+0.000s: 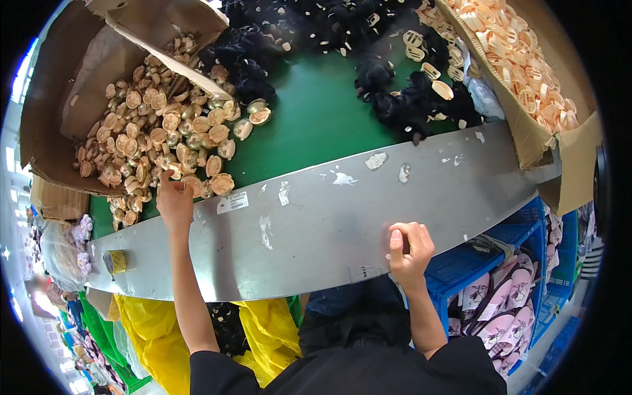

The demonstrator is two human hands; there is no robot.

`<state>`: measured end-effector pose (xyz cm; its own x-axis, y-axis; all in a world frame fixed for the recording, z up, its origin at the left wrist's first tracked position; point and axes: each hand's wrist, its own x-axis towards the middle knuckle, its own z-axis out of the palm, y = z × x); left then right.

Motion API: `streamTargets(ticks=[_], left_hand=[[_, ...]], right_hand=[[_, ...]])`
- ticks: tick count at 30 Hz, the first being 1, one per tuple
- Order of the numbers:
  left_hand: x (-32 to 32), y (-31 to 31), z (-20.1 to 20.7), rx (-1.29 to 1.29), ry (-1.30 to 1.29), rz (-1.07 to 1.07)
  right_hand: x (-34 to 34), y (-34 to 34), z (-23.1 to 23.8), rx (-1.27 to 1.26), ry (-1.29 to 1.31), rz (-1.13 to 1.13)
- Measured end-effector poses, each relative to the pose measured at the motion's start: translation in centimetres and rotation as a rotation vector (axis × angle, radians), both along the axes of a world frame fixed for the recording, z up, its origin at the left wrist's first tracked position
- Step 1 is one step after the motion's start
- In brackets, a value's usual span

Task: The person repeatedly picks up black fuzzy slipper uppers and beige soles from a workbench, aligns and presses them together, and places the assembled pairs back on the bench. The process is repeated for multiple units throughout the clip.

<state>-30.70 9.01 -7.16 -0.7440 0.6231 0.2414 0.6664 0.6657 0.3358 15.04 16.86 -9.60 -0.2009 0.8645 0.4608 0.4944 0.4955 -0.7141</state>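
Now: left fingers (164,178) at heaped gold-and-beige, oval, plastic-looking shells (158,135), 10 o'clock, can't tell grip | right fingers (416,232) loosely curled above green, metal-edged bench (322,220), 4 o'clock, contents hidden | reach seemingly done, lift not yet; many shells remaining.

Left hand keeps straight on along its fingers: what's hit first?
The tan-and-gold pieces, heaped right at the fingertips of the left hand; whether they already touch is hard to tell.

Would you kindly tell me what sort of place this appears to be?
Probably a factory workshop: oval gold-and-beige parts spill from a cardboard box onto a green worktop, and pink slipper-like pieces sit in a blue crate.
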Motion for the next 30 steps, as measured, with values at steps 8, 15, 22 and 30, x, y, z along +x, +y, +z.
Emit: streamTargets(ticks=[8, 15, 22, 30], left_hand=[[3.5, -0.4, 3.1, 0.25, -0.14, -0.202], [17.6, 0.2, 5.9, 0.483, -0.733, -0.522], [27.9, -1.7, 3.6, 0.592, -0.941, -0.571], [27.5, -4.2, 2.4, 0.598, -0.874, -0.445]], right_hand=[[-0.3, -0.2, -0.1, -0.001, 0.036, 0.01], [-2.7, -1.8, 0.3, -0.358, 0.517, 0.417], [-3.5, -2.1, 2.2, -0.873, 0.909, 0.503], [-1.9, 16.3, 4.5, -0.399, 0.465, 0.349]])
